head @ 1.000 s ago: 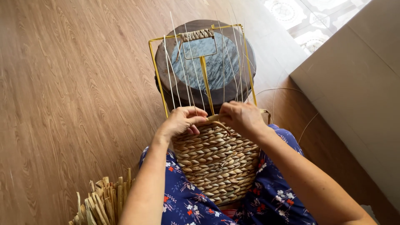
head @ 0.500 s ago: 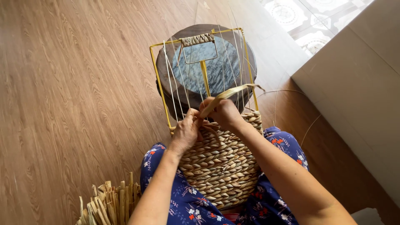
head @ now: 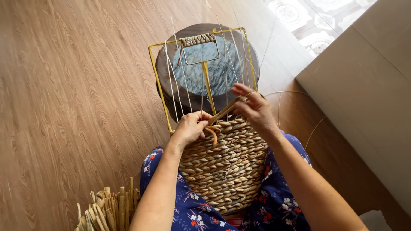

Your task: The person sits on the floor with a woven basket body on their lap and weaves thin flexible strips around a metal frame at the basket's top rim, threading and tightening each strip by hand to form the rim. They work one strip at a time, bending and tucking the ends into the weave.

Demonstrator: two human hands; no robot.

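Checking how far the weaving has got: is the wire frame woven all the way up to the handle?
No, the woven part covers only the lower wire frame; above are bare strands.

round stone-topped stool (head: 195, 79), bundle of dried stalks (head: 109, 209), wood floor (head: 64, 85)

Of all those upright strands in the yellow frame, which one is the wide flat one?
The central strand, straw-yellow and ribbon-like, running from the grey handle loop down to the woven edge. The other uprights are thin pale threads.

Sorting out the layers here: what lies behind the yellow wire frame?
Through the yellow wire frame shows a round dark stool with a marbled top. Its legs and the floor beneath it are covered.
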